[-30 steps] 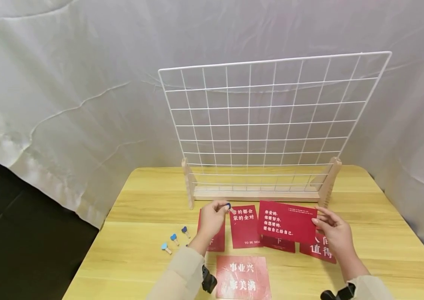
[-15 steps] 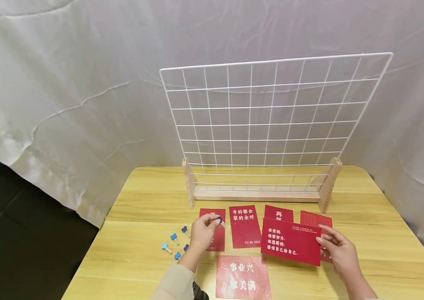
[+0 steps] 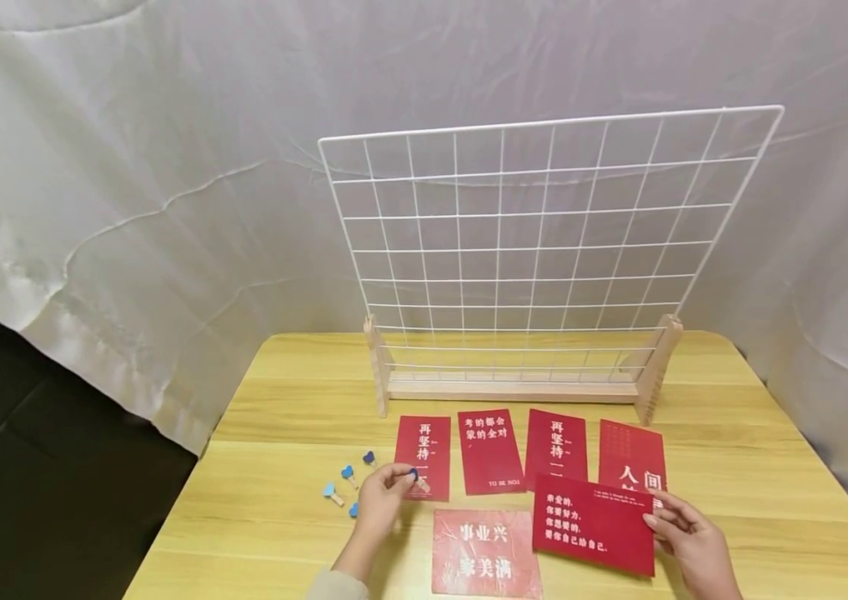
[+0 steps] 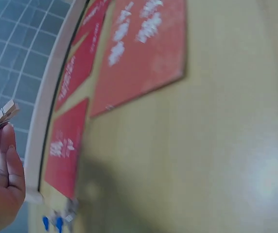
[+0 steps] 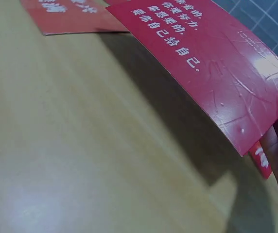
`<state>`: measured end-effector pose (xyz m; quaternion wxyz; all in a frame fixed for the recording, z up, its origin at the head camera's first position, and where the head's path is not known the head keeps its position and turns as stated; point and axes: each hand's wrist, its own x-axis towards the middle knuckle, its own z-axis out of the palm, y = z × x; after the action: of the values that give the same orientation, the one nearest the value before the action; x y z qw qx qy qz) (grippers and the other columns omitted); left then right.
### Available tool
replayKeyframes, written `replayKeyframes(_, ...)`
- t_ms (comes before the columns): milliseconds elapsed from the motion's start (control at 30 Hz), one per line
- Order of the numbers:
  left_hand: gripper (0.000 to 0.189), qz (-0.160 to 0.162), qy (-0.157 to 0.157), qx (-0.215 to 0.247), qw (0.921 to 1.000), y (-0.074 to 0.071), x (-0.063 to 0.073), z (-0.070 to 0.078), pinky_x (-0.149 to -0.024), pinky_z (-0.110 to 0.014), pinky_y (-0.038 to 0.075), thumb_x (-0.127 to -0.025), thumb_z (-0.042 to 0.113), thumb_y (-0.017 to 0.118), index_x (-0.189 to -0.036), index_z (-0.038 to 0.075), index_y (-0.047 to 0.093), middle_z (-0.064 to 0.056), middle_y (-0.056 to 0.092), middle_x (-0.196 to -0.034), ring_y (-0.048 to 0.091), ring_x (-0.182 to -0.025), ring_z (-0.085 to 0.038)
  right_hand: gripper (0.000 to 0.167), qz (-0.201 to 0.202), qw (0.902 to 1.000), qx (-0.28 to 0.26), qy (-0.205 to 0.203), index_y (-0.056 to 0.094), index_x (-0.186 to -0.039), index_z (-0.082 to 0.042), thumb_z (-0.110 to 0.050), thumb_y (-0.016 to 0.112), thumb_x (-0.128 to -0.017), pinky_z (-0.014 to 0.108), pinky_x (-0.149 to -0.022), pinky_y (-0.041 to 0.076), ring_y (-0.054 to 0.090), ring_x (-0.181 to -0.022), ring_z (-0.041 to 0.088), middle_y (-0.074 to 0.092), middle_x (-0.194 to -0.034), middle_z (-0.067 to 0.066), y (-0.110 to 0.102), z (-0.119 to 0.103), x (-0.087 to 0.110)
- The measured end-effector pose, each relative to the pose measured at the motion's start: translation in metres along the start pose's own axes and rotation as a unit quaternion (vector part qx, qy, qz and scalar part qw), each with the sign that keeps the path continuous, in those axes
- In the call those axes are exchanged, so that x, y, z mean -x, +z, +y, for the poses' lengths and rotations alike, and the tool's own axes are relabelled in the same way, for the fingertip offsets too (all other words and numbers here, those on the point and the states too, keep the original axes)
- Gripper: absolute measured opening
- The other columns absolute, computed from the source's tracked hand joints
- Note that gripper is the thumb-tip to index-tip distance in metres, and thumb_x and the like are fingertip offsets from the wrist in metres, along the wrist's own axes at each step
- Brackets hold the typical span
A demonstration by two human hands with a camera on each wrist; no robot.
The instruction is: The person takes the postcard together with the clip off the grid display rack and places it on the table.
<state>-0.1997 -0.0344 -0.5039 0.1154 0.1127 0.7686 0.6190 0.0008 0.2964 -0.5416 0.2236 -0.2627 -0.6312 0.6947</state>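
My left hand (image 3: 380,503) pinches a small wooden clothespin (image 4: 6,112) with a dark blue heart on it. In the head view it is over the lower part of the leftmost red card (image 3: 408,437). The fingers of my right hand (image 3: 696,546) grip the right edge of a red card (image 3: 589,527) with white lettering. That card is tilted and lifted off the table, casting a shadow beneath it in the right wrist view. It overlaps the lower ends of two red cards, a third one (image 3: 569,433) and a rightmost one (image 3: 637,440).
A white wire grid panel (image 3: 551,123) stands at the back in a wooden base (image 3: 514,390). Another red card (image 3: 494,462) and a paler square card (image 3: 487,550) lie on the wooden table (image 3: 243,517). Several heart clothespins (image 3: 333,493) lie at left.
My right hand has lowered the held card toward the table's front, uncovering more of the cards behind. My left hand has moved left and toward me with the clothespin.
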Motion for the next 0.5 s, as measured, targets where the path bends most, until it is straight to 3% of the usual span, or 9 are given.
replayKeyframes(233, 0.015, 0.003, -0.025, 0.025, 0.9994, -0.011, 0.013, -0.016, -0.069, -0.032, 0.049, -0.079, -0.002, 0.055, -0.091, -0.01, 0.057, -0.011, 0.06, -0.078, 0.058, -0.075, -0.029, 0.032, -0.001, 0.9986, -0.049, 0.021, 0.065, -0.092, -0.03, -0.002, 0.064, -0.075, 0.024, -0.052, 0.049, 0.058, -0.063, 0.006, 0.06, -0.071, -0.006, -0.004, 0.011, 0.011)
replayKeyframes(500, 0.017, 0.011, -0.066, 0.047, 0.9967, -0.021, 0.026, -0.028, -0.067, -0.027, 0.049, -0.079, -0.006, 0.054, -0.093, -0.015, 0.054, -0.014, 0.059, -0.08, 0.059, -0.072, -0.024, 0.032, -0.01, 0.9978, -0.03, 0.057, 0.063, -0.088, -0.036, -0.006, 0.063, -0.077, 0.027, -0.055, 0.05, 0.059, -0.063, 0.01, 0.059, -0.071, -0.005, -0.008, 0.011, 0.018)
